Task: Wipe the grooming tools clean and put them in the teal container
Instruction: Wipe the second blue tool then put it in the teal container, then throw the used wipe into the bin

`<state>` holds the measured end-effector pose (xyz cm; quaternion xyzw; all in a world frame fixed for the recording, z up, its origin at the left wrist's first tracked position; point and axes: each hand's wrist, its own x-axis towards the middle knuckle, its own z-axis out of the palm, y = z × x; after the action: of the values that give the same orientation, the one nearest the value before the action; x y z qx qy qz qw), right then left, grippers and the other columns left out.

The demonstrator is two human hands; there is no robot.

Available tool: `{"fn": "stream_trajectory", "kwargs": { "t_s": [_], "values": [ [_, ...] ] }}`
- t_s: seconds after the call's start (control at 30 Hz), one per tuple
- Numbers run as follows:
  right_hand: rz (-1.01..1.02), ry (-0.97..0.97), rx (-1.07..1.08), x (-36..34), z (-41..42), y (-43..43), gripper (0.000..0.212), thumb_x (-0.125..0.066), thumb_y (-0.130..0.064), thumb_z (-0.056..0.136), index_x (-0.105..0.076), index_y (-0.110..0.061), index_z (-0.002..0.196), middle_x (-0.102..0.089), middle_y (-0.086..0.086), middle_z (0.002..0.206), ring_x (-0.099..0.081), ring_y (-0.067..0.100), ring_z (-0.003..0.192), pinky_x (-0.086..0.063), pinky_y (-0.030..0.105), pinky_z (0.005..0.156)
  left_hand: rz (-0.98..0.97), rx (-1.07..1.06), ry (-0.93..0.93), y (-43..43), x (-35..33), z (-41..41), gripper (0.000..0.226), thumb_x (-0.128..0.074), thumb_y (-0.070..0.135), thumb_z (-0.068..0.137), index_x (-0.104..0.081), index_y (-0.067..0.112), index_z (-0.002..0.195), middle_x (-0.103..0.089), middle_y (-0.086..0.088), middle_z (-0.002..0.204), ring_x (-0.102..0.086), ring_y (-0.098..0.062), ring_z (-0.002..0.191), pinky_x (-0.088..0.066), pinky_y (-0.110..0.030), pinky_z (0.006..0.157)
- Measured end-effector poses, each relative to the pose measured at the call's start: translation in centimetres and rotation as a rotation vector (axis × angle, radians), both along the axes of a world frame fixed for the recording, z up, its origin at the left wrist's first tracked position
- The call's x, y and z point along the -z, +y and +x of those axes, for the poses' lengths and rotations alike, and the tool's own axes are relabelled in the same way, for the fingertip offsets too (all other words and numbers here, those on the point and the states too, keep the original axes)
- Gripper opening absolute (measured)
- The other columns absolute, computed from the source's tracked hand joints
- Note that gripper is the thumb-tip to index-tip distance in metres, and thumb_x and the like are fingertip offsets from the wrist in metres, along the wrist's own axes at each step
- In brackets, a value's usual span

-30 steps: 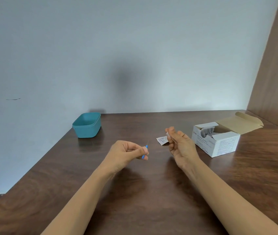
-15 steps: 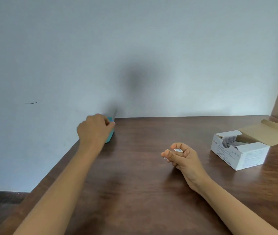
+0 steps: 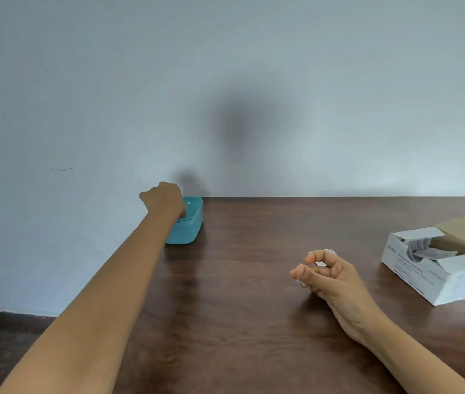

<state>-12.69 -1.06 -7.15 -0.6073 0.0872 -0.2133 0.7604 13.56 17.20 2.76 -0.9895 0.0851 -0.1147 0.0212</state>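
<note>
Left hand (image 3: 164,199) reaches knuckles-up, teal container (image 3: 194,228) just beneath its fingers, grip hidden, can't tell. Right hand (image 3: 330,275) curls, pinching a small white wipe (image 3: 321,263).

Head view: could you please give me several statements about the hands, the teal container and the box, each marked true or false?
1. The left hand is over the teal container. True.
2. The right hand holds nothing. False: its fingers pinch a small white piece, likely a wipe.
3. The white box stands open at the right of the table. True.
4. The teal container touches the white box. False: it sits at the table's far left by the wall, well apart from the box.
</note>
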Motion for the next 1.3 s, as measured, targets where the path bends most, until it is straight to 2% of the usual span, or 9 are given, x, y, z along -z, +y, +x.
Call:
{"fn": "stream_trajectory", "kwargs": {
  "t_s": [0.23, 0.43, 0.57, 0.7, 0.83, 0.97, 1.13, 1.2, 1.3],
  "values": [
    [0.007, 0.001, -0.004, 0.2, 0.3, -0.2, 0.082, -0.093, -0.052, 0.026, -0.054, -0.013, 0.087, -0.072, 0.017, 0.078, -0.058, 0.014, 0.061, -0.045, 0.019, 0.062, 0.099, -0.017, 0.023, -0.9, 1.5, 1.5, 0.013, -0.064, 0.015, 0.077, -0.052, 0.017, 0.081, -0.041, 0.002, 0.073, -0.051, -0.017, 0.075, -0.032, -0.026, 0.071],
    [0.082, -0.017, 0.017, 0.4, 0.4, -0.5, 0.082, -0.094, -0.048, 0.029, -0.054, -0.012, 0.091, -0.072, 0.015, 0.079, -0.056, 0.01, 0.059, -0.044, 0.016, 0.055, 0.065, -0.011, 0.0, -0.7, 2.2, 1.8, 0.016, -0.065, 0.022, 0.082, -0.051, 0.016, 0.085, -0.04, 0.001, 0.071, -0.05, -0.019, 0.075, -0.031, -0.028, 0.072],
    [0.152, -0.049, 0.034, 0.3, 0.4, -0.5, 0.082, -0.096, -0.044, 0.027, -0.056, -0.011, 0.091, -0.071, 0.016, 0.081, -0.058, 0.009, 0.058, -0.045, 0.015, 0.052, -0.062, 0.072, -0.139, -1.2, 0.8, 0.9, 0.013, -0.062, 0.023, 0.085, -0.054, 0.012, 0.081, -0.053, -0.003, 0.081, -0.052, -0.023, 0.074, -0.031, -0.031, 0.072],
    [0.154, -0.083, 0.124, -0.1, 0.2, -0.5, 0.077, -0.095, -0.046, 0.025, -0.059, -0.014, 0.085, -0.071, 0.015, 0.077, -0.058, 0.01, 0.058, -0.043, 0.016, 0.052, -0.307, 0.285, -0.278, -3.5, -1.1, -2.6, 0.022, -0.057, 0.029, 0.085, -0.069, 0.01, 0.082, -0.068, -0.008, 0.086, -0.061, -0.027, 0.078, -0.038, -0.03, 0.067],
    [0.162, -0.136, 0.25, -0.9, -0.5, -1.3, 0.052, -0.088, -0.031, 0.047, -0.055, -0.016, 0.085, -0.071, 0.003, 0.068, -0.06, 0.007, 0.057, -0.042, 0.019, 0.058, -0.544, 0.514, -0.087, -6.8, -0.3, -8.2, 0.026, -0.061, 0.04, 0.083, -0.074, 0.019, 0.088, -0.071, -0.002, 0.092, -0.064, -0.024, 0.09, -0.049, -0.031, 0.075],
    [0.212, -0.208, 0.378, -0.8, -0.7, -2.9, 0.029, -0.074, -0.006, 0.071, -0.05, -0.016, 0.085, -0.068, -0.002, 0.059, -0.06, 0.005, 0.054, -0.04, 0.017, 0.054, -0.566, 0.639, 0.154, -10.3, 4.0, -12.7, 0.028, -0.061, 0.044, 0.082, -0.072, 0.019, 0.087, -0.071, 0.003, 0.092, -0.064, -0.018, 0.092, -0.05, -0.029, 0.078],
    [0.238, -0.177, 0.486, -0.3, -1.0, -4.3, 0.022, -0.076, -0.007, 0.074, -0.055, -0.015, 0.076, -0.066, -0.001, 0.059, -0.062, 0.002, 0.055, -0.037, 0.012, 0.045, -0.629, 0.592, 0.304, -13.8, 9.0, -15.5, 0.045, -0.058, 0.048, 0.087, -0.064, 0.013, 0.114, -0.066, -0.004, 0.113, -0.059, -0.023, 0.11, -0.048, -0.032, 0.088],
    [0.224, -0.149, 0.508, -0.1, -1.1, -4.6, 0.02, -0.076, -0.007, 0.074, -0.057, -0.014, 0.074, -0.068, -0.002, 0.06, -0.062, 0.002, 0.055, -0.036, 0.012, 0.045, -0.639, 0.56, 0.309, -14.8, 9.9, -15.9, 0.051, -0.057, 0.05, 0.086, -0.063, 0.008, 0.115, -0.063, -0.011, 0.116, -0.055, -0.03, 0.115, -0.048, -0.037, 0.093],
    [0.231, -0.12, 0.514, 0.1, -1.0, -4.9, 0.015, -0.075, -0.006, 0.076, -0.061, -0.012, 0.076, -0.069, -0.005, 0.06, -0.063, 0.001, 0.056, -0.037, 0.013, 0.047, -0.623, 0.514, 0.279, -15.4, 10.6, -16.4, 0.041, -0.057, 0.045, 0.086, -0.065, 0.013, 0.112, -0.057, -0.012, 0.116, -0.047, -0.034, 0.116, -0.042, -0.038, 0.096]
  ]
}}
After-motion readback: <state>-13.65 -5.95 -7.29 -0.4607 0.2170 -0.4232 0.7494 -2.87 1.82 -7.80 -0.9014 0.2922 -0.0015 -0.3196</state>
